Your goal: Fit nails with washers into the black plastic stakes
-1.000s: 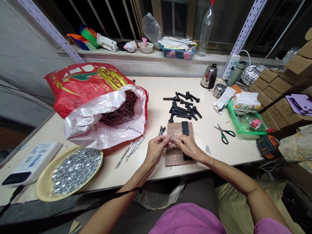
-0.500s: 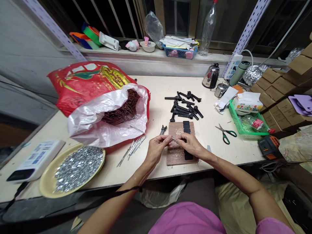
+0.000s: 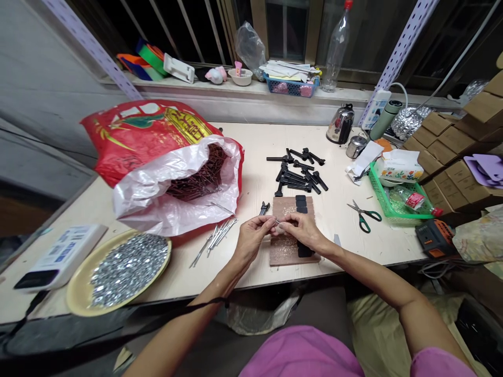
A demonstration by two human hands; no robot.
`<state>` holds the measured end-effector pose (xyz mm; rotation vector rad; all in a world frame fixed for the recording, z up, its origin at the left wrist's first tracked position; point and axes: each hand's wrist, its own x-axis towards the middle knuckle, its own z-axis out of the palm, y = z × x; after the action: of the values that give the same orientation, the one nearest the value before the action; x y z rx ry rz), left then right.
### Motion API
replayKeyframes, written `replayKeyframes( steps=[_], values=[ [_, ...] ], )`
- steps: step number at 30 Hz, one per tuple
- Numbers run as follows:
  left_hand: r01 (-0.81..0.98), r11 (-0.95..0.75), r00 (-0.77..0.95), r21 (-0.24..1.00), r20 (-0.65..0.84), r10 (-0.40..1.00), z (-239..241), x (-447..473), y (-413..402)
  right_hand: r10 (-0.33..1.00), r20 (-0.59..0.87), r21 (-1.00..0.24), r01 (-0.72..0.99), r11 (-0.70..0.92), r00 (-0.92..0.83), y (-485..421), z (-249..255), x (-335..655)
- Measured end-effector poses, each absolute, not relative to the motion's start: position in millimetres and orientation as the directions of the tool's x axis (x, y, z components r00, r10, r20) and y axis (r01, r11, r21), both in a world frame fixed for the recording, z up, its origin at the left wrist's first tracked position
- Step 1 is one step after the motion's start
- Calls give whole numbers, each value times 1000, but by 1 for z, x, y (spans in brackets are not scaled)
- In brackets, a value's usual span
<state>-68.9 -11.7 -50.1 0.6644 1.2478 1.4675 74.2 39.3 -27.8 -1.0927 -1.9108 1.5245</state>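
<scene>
The left hand (image 3: 251,242) and the right hand (image 3: 302,233) come together low over a brown wooden board (image 3: 290,250), close but not clamped on each other; the left thumb and forefinger pinch a thin metal pin (image 3: 277,222) — too small to read clearly — and whether the right fingertips grip it too is hidden. The wrists stay low and the fingertips do the fine work, a steady way to handle something this small; the board beneath carries black strips (image 3: 301,205) and a scatter of pale specks.

Just left of the board lies a small black piece (image 3: 264,208); a heap of black plastic parts (image 3: 296,170) sits beyond it, and loose nails (image 3: 214,240) lie nearer the left hand. The counter (image 3: 251,140) also bears a red bag (image 3: 153,137) lined with white plastic and filled with dark nails, a yellow plate (image 3: 80,285) of silvery metal bits, green-handled scissors (image 3: 363,216) and a green basket (image 3: 393,201); cardboard boxes (image 3: 442,139) stack at right, below a windowsill (image 3: 251,90) of odds and ends.
</scene>
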Motion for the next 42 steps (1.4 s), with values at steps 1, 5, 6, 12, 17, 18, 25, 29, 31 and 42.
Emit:
replayKeyframes(
  steps=[1,5,6,12,17,18,25,29,31,42],
  values=[
    [-357,90,-302,930,-207,930,-50,-70,-11,814,-104,-939,327,110,-572,40,-28,73],
    [-361,69,-320,930,-193,928,-47,-74,-11,790,-104,-879,427,211,-604,36,-31,71],
    [-366,71,-319,928,-196,927,-47,-74,-11,780,-121,-890,415,190,-614,35,-32,72],
    [-387,110,-293,916,-235,927,-45,-75,-9,737,-239,-965,238,-109,-632,39,-35,76],
    [-377,108,-267,920,-220,938,-41,-76,-9,729,-336,-942,223,-252,-597,44,-35,75],
    [-377,113,-259,919,-221,940,-40,-76,-9,723,-343,-939,228,-256,-599,44,-34,75],
    [-343,140,-227,929,-226,947,-43,-78,-13,865,69,-930,282,236,-497,37,-28,75],
    [-365,124,-225,923,-217,950,-42,-80,-13,814,188,-859,310,408,-550,36,-23,75],
    [-358,110,-243,927,-207,948,-42,-80,-13,785,161,-859,306,409,-598,36,-23,77],
    [-446,114,-270,888,-255,929,-33,-76,-17,697,478,-623,354,698,-535,26,-40,72]
  ],
)
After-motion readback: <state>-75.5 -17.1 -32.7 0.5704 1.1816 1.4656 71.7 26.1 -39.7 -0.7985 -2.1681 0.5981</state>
